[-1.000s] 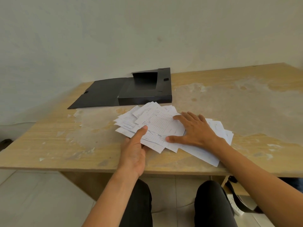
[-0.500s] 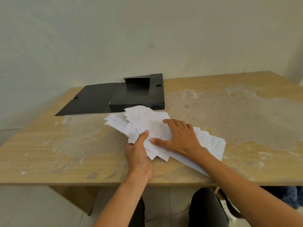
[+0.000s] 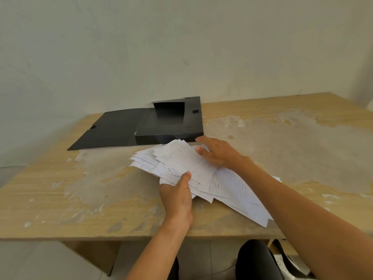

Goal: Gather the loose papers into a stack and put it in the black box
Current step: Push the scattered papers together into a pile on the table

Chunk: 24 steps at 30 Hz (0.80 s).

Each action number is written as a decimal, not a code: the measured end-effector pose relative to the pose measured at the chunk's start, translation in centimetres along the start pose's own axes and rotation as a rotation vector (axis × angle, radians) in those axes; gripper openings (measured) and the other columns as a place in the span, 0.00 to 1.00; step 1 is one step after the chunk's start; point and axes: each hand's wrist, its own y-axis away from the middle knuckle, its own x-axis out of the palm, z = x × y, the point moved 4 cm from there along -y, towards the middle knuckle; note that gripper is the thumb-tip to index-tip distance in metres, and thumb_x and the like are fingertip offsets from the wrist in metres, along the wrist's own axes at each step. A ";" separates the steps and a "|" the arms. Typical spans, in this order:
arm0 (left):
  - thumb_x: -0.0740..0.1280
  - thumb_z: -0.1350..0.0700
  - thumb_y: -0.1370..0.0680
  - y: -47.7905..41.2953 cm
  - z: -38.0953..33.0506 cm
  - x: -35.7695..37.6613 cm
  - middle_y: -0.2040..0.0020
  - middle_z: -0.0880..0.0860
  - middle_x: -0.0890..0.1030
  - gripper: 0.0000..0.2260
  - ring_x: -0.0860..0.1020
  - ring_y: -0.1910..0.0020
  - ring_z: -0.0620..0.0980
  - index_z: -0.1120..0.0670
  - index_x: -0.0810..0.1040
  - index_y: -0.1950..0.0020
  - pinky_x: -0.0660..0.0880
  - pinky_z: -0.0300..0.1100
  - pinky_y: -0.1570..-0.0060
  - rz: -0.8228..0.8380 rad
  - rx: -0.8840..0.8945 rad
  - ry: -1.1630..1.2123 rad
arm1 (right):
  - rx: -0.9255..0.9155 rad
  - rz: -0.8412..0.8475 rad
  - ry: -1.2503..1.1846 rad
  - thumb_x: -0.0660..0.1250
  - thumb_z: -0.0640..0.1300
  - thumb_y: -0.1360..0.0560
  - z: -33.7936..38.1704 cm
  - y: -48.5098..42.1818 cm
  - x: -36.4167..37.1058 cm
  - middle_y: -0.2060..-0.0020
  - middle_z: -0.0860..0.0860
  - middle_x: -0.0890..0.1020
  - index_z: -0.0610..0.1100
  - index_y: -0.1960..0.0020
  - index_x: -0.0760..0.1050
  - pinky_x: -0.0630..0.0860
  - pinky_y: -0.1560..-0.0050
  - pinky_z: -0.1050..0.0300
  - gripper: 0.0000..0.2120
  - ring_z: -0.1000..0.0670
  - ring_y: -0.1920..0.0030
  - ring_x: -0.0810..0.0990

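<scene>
Gripping papers (image 3: pixel 181 160), left hand (image 3: pixel 177 199) (thumb atop)

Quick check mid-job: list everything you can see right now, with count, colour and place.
loose papers: many, exact count unclear, white with print, fanned near the table's front edge
black box: one, black, open, lid flap spread flat to its left, at the back by the wall
table: one, worn tan wood, patchy surface
wall: pale, behind the table
left hand: thumb on top, gripping the papers' near edge
right hand: at the papers' far right side, fingers spread
</scene>
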 end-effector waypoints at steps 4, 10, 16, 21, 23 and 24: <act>0.68 0.66 0.25 -0.2 -0.1 -0.1 0.45 0.52 0.82 0.19 0.82 0.51 0.48 0.54 0.74 0.36 0.81 0.38 0.62 -0.008 0.002 -0.027 | -0.037 0.059 0.088 0.50 0.48 0.18 0.1 -1.1 0.0 0.37 0.45 0.76 0.48 0.29 0.61 0.70 0.40 0.48 0.18 0.46 0.42 0.74; 0.69 0.66 0.26 -0.4 0.0 -0.1 0.46 0.53 0.83 0.18 0.82 0.51 0.49 0.54 0.75 0.37 0.81 0.44 0.55 -0.023 -0.017 -0.048 | -0.094 -0.058 0.153 0.52 0.45 0.19 0.1 -1.9 0.1 0.40 0.45 0.77 0.46 0.30 0.63 0.71 0.43 0.52 0.18 0.49 0.48 0.73; 0.68 0.66 0.25 -0.3 -0.3 0.0 0.45 0.52 0.82 0.19 0.81 0.50 0.49 0.54 0.74 0.35 0.80 0.39 0.60 -0.027 -0.030 -0.045 | -0.116 -0.023 0.098 0.54 0.45 0.19 0.8 -1.5 -0.3 0.43 0.46 0.80 0.47 0.31 0.64 0.73 0.45 0.53 0.17 0.49 0.50 0.76; 0.67 0.67 0.25 -1.0 -0.2 -0.1 0.44 0.55 0.82 0.18 0.82 0.49 0.53 0.56 0.75 0.36 0.82 0.45 0.57 -0.030 -0.088 -0.066 | -0.098 0.090 0.061 0.61 0.63 0.26 -0.5 1.4 -2.9 0.35 0.50 0.75 0.53 0.29 0.60 0.71 0.37 0.47 0.30 0.47 0.37 0.75; 0.67 0.67 0.25 -1.2 -0.2 -0.2 0.45 0.55 0.83 0.17 0.82 0.50 0.55 0.56 0.76 0.37 0.81 0.53 0.51 -0.034 -0.114 -0.069 | -0.076 0.132 0.076 0.62 0.69 0.31 -1.3 3.5 -4.2 0.31 0.52 0.71 0.56 0.28 0.60 0.69 0.34 0.46 0.36 0.49 0.34 0.71; 0.67 0.67 0.25 -1.3 -0.1 -0.2 0.46 0.55 0.83 0.17 0.82 0.50 0.55 0.56 0.76 0.38 0.80 0.55 0.50 -0.038 -0.126 -0.066 | -0.061 0.156 0.079 0.62 0.71 0.33 -1.8 4.8 -4.9 0.30 0.53 0.69 0.56 0.28 0.59 0.67 0.33 0.47 0.38 0.49 0.32 0.69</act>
